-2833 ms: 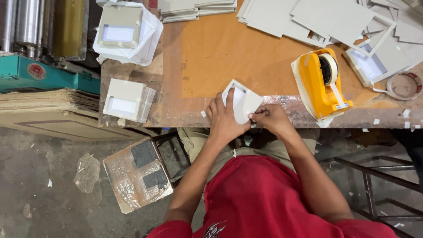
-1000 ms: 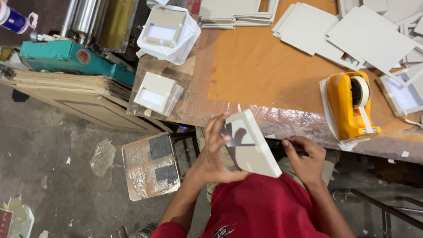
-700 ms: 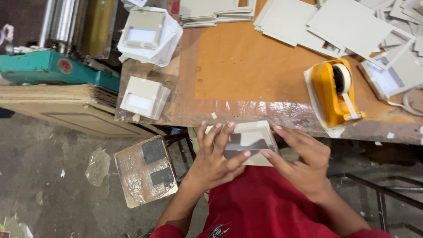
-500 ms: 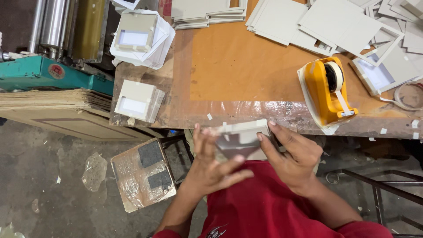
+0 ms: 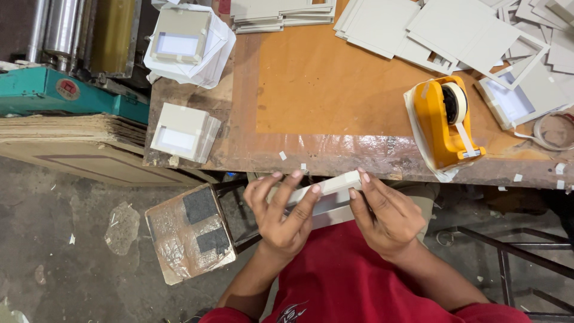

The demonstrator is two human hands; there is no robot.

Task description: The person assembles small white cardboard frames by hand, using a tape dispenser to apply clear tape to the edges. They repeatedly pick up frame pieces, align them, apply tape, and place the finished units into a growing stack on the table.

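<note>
Below the worn orange surface [image 5: 311, 78] and its yellow tape dispenser [image 5: 445, 122] at right, both hands, left [image 5: 281, 212] and right [image 5: 385, 212], pinch a flat grey card box [image 5: 332, 186] edge-on at lower centre, seemingly pressing its sides; next likely needs careful alignment

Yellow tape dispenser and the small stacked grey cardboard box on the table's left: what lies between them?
Head view: only bare brown tabletop between yellow tape dispenser and grey cardboard box.
</note>
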